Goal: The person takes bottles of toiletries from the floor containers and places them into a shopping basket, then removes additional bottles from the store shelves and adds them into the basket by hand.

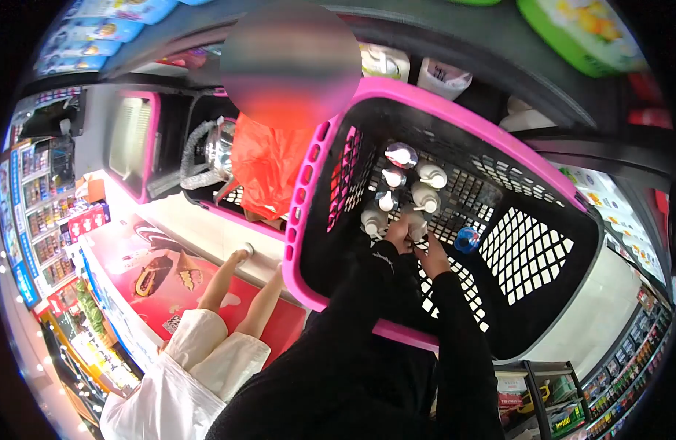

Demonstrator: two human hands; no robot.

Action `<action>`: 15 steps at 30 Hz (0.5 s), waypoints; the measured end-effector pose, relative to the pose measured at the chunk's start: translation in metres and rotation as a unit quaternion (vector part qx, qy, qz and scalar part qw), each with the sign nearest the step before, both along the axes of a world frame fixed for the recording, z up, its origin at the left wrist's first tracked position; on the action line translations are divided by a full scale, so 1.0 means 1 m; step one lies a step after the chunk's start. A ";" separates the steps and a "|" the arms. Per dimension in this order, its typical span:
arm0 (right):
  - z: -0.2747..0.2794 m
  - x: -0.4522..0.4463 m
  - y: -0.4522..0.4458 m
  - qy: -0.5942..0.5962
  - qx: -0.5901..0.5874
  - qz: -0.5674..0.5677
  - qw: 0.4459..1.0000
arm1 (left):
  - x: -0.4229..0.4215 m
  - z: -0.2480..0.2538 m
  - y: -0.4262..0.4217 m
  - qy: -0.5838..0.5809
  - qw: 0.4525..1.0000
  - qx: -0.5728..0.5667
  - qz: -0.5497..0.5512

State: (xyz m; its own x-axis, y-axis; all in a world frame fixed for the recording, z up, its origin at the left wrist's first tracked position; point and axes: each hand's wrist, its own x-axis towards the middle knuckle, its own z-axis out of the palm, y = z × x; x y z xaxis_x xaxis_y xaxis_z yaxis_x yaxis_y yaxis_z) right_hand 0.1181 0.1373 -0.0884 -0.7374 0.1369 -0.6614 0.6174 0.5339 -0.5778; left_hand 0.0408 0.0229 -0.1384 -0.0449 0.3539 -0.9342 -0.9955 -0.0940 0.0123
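Observation:
Both of my hands are down inside a deep black basket (pixel 444 92) with a pink rim. My left hand (pixel 399 233) is closed on the side of a pale pump bottle (pixel 417 226). My right hand (pixel 432 258) holds the same bottle from the other side, its fingers partly hidden. Around them stand several more pump bottles: a white one (pixel 432 174), another white one (pixel 425 198), a greyish one (pixel 373 220) and a clear-topped one (pixel 401 155). A blue round item (pixel 466 240) lies to the right of my hands.
Left of the basket sit a red plastic bag (pixel 268 165) and a shiny metal item (pixel 221 147) in another pink-rimmed basket. A person in white (pixel 206 352) reaches over a red printed counter (pixel 180 282). Shelves with goods (pixel 45 198) stand around; dark shelf edges (pixel 528 73) hang overhead.

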 end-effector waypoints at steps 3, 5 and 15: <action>0.031 0.004 0.004 -0.018 0.007 0.074 0.997 | 0.014 0.003 -0.001 0.052 0.989 -0.098 -0.101; 0.052 0.006 0.007 -0.047 0.003 0.114 0.992 | 0.011 0.030 -0.004 0.091 0.971 -0.112 -0.191; 0.166 0.066 0.007 0.102 -0.024 0.125 0.987 | 0.010 0.195 -0.012 0.453 0.760 0.086 -0.458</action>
State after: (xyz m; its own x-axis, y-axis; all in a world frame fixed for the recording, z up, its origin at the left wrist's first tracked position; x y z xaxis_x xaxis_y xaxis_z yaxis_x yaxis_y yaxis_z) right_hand 0.1837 0.1445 0.0780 -0.8631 -0.0930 -0.4963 0.3379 0.6240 -0.7046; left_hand 0.0506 0.0104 0.0567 -0.3034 0.7381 -0.6026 -0.2350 0.5549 0.7981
